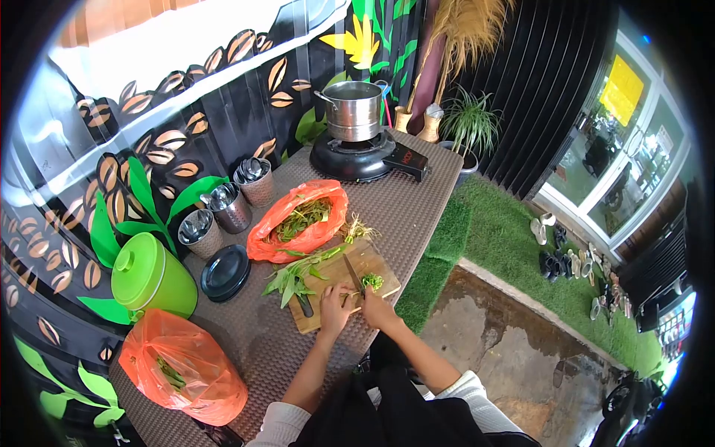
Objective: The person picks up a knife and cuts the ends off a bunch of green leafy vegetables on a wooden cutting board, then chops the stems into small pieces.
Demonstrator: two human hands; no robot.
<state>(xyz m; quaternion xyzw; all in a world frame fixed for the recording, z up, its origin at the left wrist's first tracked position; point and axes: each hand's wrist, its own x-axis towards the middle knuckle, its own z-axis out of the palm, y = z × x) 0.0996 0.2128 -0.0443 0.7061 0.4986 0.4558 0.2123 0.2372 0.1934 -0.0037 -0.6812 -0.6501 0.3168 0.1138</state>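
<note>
My right hand grips a knife, its blade pointing away from me over the wooden cutting board. Just left of the blade, my left hand rests on the board with fingers curled down; what lies under them is hidden. Chopped greens sit in a small pile right of the knife. Long leafy stems lie across the board's left side, beside a dark handle-like object. Pale roots lie at the far edge of the board.
Behind the board stands an open orange plastic bag of greens. A second orange bag, green lidded container, black plates and several cutlery cups line the left. A steel pot sits on a black burner.
</note>
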